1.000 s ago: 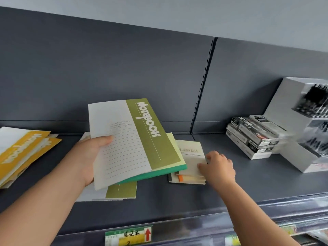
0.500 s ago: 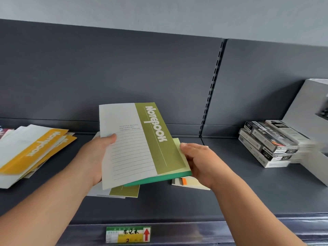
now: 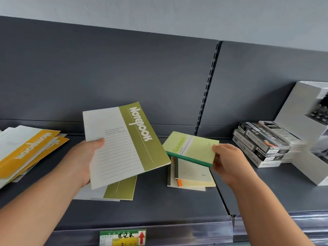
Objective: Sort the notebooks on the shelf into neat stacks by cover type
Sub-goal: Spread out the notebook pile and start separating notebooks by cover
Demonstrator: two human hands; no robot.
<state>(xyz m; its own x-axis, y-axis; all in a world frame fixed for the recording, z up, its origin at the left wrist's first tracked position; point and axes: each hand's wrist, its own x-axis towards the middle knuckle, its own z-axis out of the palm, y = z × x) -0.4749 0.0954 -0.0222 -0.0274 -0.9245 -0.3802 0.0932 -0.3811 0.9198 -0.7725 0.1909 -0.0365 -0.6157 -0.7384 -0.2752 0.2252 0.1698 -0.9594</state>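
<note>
Notebooks are in both hands, and the move to come turns on the smaller one. The right-hand grip point(image 3: 229, 162) pinches the light-green notebook point(image 3: 191, 148) at its right end, thumb on the cover and fingers curled beneath. The book hangs tilted just above the small pile point(image 3: 193, 176) of cream covers on the shelf point(image 3: 159, 206), apart from it. Its long axis runs across, left to right, with the green spine along the near edge. The pile below lies front to back, its dark spines on the left. So the book probably needs turning before it can settle square on top.

The left-hand grip point(image 3: 83, 157) clasps the olive notebook point(image 3: 124, 142) by its white left edge, thumb on top. It holds that book raised over the olive stack point(image 3: 120, 190) that matches its cover. That stack sits directly beneath, so the left hand likely only has to lower. The yellow stack point(image 3: 26, 150) lies well apart at the far left.
</note>
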